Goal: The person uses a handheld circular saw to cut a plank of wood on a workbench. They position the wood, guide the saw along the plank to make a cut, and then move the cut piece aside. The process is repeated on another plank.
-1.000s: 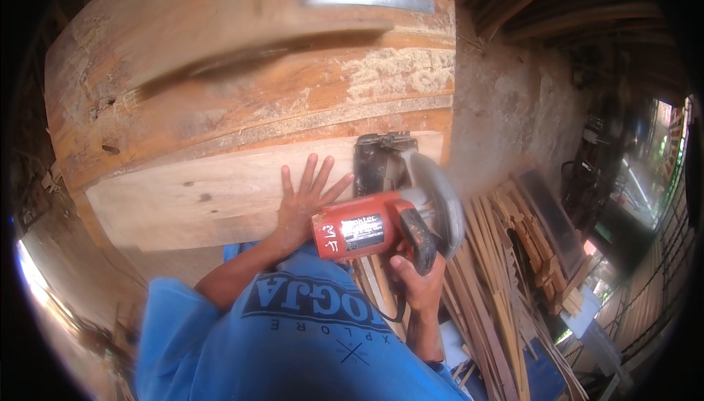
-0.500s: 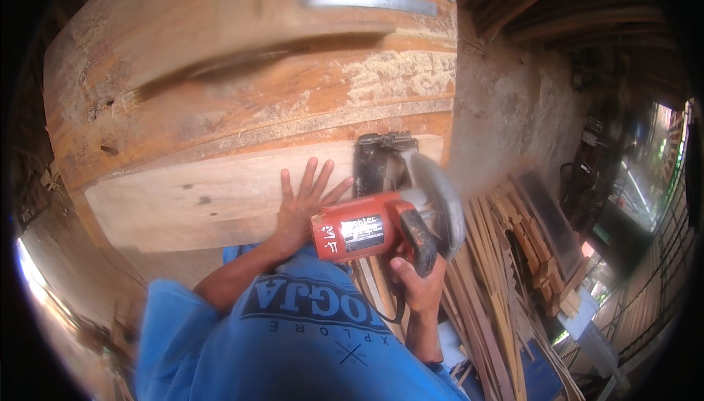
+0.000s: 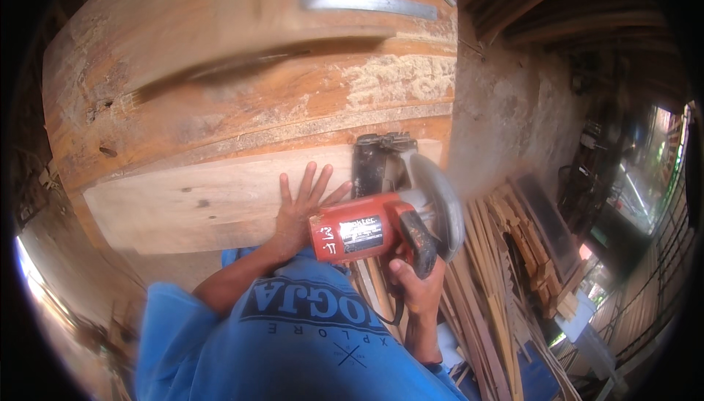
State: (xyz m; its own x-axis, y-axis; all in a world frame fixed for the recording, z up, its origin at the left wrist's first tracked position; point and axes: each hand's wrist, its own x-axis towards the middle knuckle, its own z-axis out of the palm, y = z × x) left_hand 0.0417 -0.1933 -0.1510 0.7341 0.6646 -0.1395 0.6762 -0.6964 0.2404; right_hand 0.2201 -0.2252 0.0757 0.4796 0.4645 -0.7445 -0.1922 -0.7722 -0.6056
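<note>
A red circular saw (image 3: 352,229) with a rounded grey blade guard rests its dark base plate (image 3: 370,165) on the right part of a pale wooden board (image 3: 169,206). My right hand (image 3: 419,283) is wrapped round the saw's black rear handle. Flat on the board, just left of the saw, lies my left hand (image 3: 297,214), its fingers spread toward the far side. The saw's motor body sits close beside my left wrist. The blade and its contact with the board are hidden under the guard and base.
The board lies along the near edge of a worn wooden workbench (image 3: 176,129) with sawdust (image 3: 403,78) on it. Farther back are a raised board (image 3: 271,41) and a metal square (image 3: 374,3). Long wood strips (image 3: 480,305) are stacked beyond the bench, at the right.
Almost nothing differs. My left hand has shifted very slightly toward me, while the saw stays in the same place on the board.
</note>
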